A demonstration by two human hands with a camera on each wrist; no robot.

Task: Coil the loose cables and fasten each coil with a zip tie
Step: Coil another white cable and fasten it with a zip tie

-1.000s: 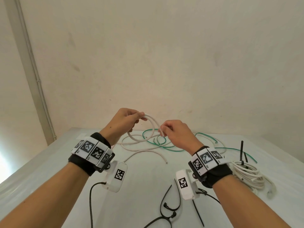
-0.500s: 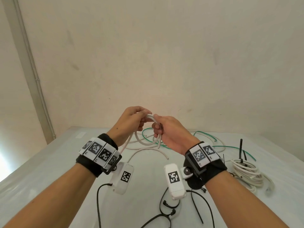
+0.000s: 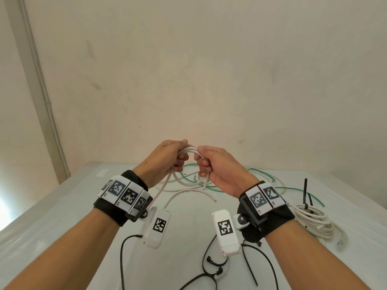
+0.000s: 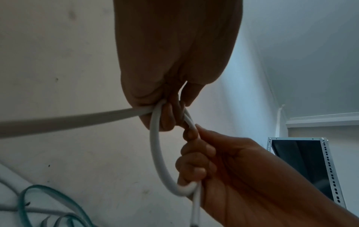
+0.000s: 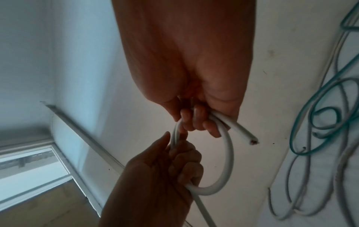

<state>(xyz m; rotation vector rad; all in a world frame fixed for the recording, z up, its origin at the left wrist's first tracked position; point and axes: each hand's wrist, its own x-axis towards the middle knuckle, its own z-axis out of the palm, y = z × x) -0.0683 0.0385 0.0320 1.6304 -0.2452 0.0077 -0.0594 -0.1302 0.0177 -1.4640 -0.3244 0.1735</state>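
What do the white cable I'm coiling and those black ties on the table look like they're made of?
White cable: probably a smooth matte plastic jacket; it bends in stiff, even curves, and the cut end shows a reddish core, possibly copper. Black zip ties: thin, springy black strips, likely nylon, though too small to confirm.

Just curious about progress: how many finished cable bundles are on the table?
1: a white bundle at the table's right side, a black tie sticking up from it. Others may be hidden.
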